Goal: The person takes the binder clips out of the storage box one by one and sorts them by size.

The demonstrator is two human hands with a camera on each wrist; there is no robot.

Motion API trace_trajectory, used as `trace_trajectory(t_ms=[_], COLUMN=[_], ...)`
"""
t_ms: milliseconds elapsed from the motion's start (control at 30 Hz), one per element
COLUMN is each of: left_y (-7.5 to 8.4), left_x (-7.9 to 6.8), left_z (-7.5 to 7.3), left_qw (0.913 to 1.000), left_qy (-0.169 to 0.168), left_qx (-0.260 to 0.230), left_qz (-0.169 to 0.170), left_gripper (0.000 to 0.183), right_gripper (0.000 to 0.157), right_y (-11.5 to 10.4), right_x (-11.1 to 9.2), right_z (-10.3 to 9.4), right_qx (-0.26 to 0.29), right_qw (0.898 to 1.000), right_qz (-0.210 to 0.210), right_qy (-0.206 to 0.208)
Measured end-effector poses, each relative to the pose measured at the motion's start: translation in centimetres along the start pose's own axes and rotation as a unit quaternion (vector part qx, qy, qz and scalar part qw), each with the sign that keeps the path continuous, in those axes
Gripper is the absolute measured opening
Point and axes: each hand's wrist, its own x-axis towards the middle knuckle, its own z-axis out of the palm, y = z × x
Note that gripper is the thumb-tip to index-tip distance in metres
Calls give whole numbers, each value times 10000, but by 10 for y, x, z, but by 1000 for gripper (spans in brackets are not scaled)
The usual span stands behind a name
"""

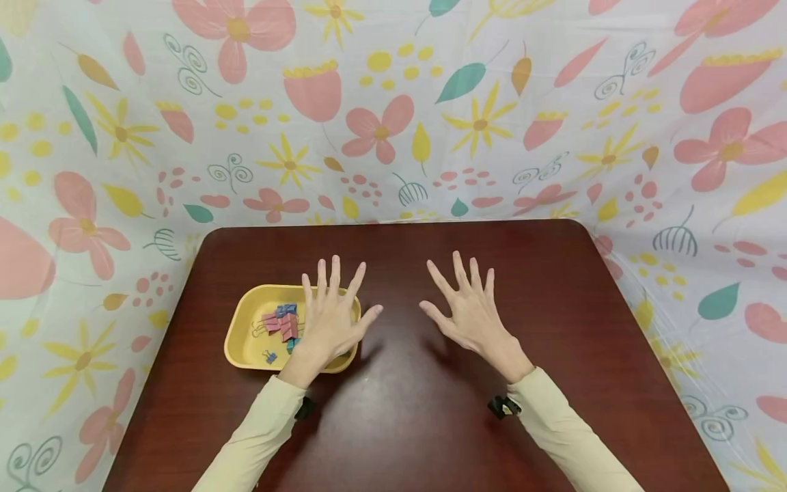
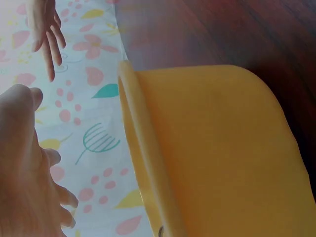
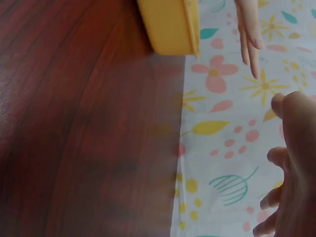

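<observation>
Yellow is the tray (image 1: 249, 342) which sits on the dark red-brown tabletop (image 1: 393, 424), at nine o'clock from the middle of this surface. Inside it lies a small group of binder clips: the pink clips (image 1: 288, 328) are near the centre of the tray, one blue clip (image 1: 285, 310) is just at twelve o'clock of them, and one teal clip (image 1: 291, 345) shows at six o'clock, partly hidden by my wrist. One small blue clip (image 1: 270, 357) lies apart from the group, at seven o'clock in the tray.

My left hand (image 1: 332, 318) is at ten o'clock from the tabletop's middle, above the right part of the tray, and it covers some of it from the head camera. Its fingers are straight and spread, and it holds nothing. In the left wrist view, this hand is apart from the tray's wall.

My right hand (image 1: 473, 314) is at two o'clock, over the bare tabletop, well apart from the tray. Its fingers are also spread wide, and it grips nothing.

Both arms wear pale cream sleeves (image 1: 255, 427), with a black device (image 1: 504, 406) near each wrist. At twelve o'clock, behind the tabletop, hangs a white cloth (image 1: 393, 78) with pink, yellow and teal flowers and leaves.
</observation>
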Motion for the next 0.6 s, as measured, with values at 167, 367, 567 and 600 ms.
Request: trace_trajectory(t_ms=[167,367,567,600], left_y=[-7,-17,-34,-38], left_x=[0,-4,-10,-10], left_z=[-2,-3,-3,-3], left_qw=[9999,9993,9970,9967], left_qy=[100,255,459,496], left_qx=[-27,-170,-482,-508], left_qz=[-75,-196,-384,-405], left_gripper=[82,79,80,81], right_gripper=[72,71,70,70], right_y=[-10,-30,-59,-64], right_x=[9,22,39,42], right_z=[1,5,10,11], right_qx=[89,393,814,878], right_qw=[9999,9985,9934,9924], right_qz=[-111,-358,-724,-774], right_qy=[-77,-155,-362,-387])
